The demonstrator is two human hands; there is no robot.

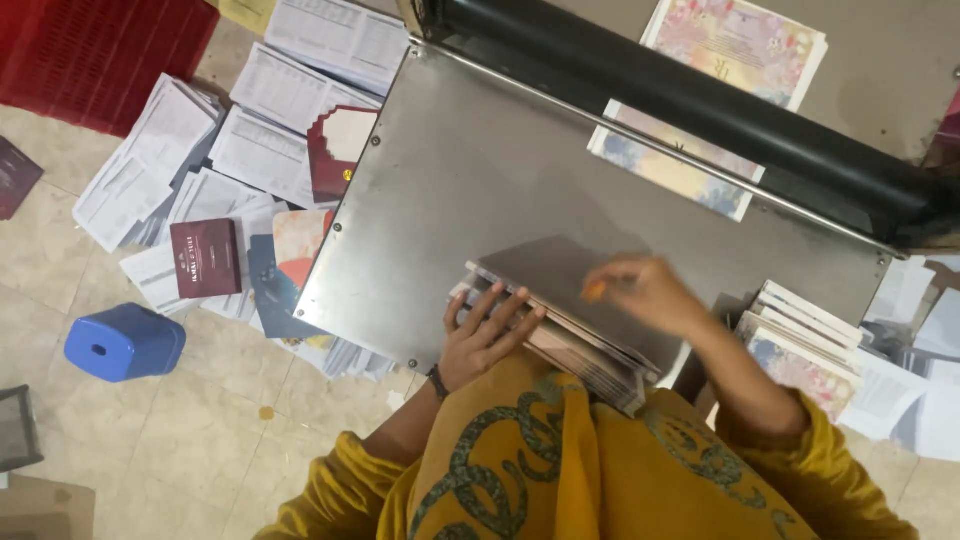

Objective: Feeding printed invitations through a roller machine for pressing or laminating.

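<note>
A thick stack of grey-topped cards (560, 310) lies at the near edge of a grey metal machine table (480, 180). My left hand (487, 335) grips the stack's near left edge, fingers spread over the top and side. My right hand (640, 290) is blurred above the top card, its fingers bent and resting on or just over it. A floral printed sheet (672, 165) sticks out from under the black roller bar (680, 95) at the far side of the table.
Piles of printed sheets and dark red cards (205, 258) cover the floor at left. A blue plastic stool (125, 342) stands on the tiles. Floral card stacks (800, 345) sit at right, another (740, 45) beyond the roller. A red crate (95, 55) is top left.
</note>
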